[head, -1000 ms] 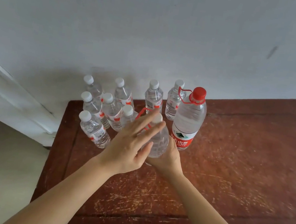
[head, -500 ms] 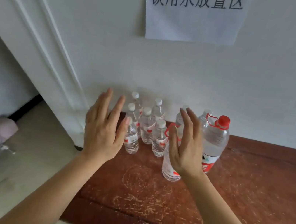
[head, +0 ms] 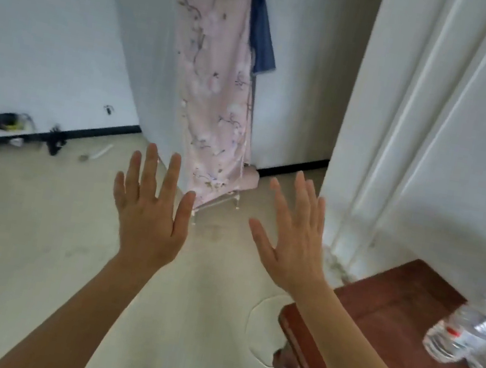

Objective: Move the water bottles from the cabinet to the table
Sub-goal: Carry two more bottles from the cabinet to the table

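Clear water bottles (head: 472,337) with red labels stand blurred on the dark red wooden table (head: 374,312) at the far right edge of the head view. My left hand (head: 149,216) is held out over the floor, fingers spread, holding nothing. My right hand (head: 293,242) is also spread and empty, left of the table's corner, its forearm crossing the table's near edge. No cabinet is in view.
A pink flowered garment (head: 212,109) and a blue cloth (head: 260,27) hang on a stand straight ahead. A white door frame (head: 400,145) rises beside the table. Dark small items (head: 9,123) lie along the left wall's base. Pale floor (head: 34,246) lies below my hands.
A second ago both hands held a bottle on the table; they let go and drew back. The view has swung left, so the bottles now sit at the right edge.
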